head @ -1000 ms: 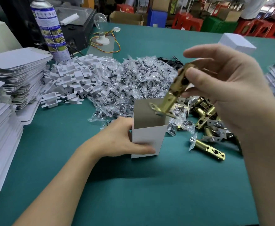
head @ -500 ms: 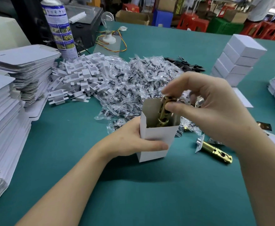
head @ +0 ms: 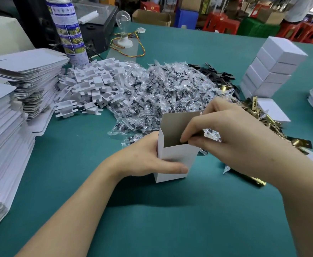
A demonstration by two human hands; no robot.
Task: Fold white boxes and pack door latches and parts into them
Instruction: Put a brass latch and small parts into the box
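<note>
— So where is the white box now?
— Upright on the green bench, at the centre, with its top open. The left hand grips it from 9 o'clock, with the thumb laid across the near face and the rest wrapped round the left side.
— And the right hand?
— It reaches in from 3 o'clock. Its fingers are curled at the box's mouth. The forefinger tip dips just inside the near-right rim, and the thumb sits close below it. Whether they pinch anything, I cannot tell.
— Can you see inside the box?
— Only the grey card of the far inner wall; the bottom is hidden.
— What lies around it?
— At 12 o'clock, just behind, is a heap of clear screw bags. At 11 there's a pile of white plastic inserts. From 9 to 10 stand 2 stacks of flat box blanks. At 2 lie brass latches, with closed white boxes stacked beyond them. 1 single latch lies at 4 o'clock, partly under the right forearm.
</note>
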